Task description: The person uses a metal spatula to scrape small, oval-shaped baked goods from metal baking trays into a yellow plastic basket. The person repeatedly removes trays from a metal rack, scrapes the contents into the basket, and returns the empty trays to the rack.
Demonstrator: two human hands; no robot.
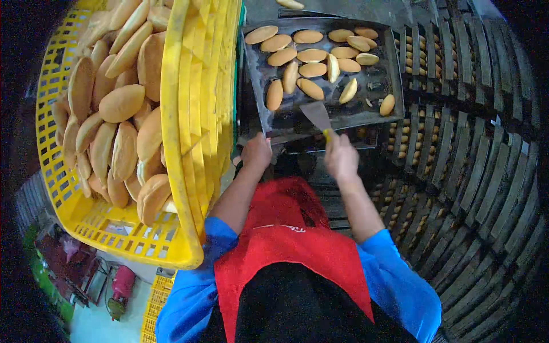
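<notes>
A dark metal baking tray point(357, 117) lies in front of me with several golden bread rolls point(313, 70) scattered over it. My left hand point(257, 152) is closed on the tray's near left corner. In my right hand point(342, 155) is a scraper point(316, 115) with a flat metal blade and a yellowish handle. Its blade lies over the near part of the tray, just below the closest rolls. One roll point(387, 104) sits apart near the tray's right edge, beside a few crumbs.
To my left stands a stack of yellow plastic crates point(197, 114), the top one heaped with rolls point(122, 103). Racks of dark trays point(457, 166), several holding rolls, fill the right side. A red machine point(121, 284) stands on the floor at lower left.
</notes>
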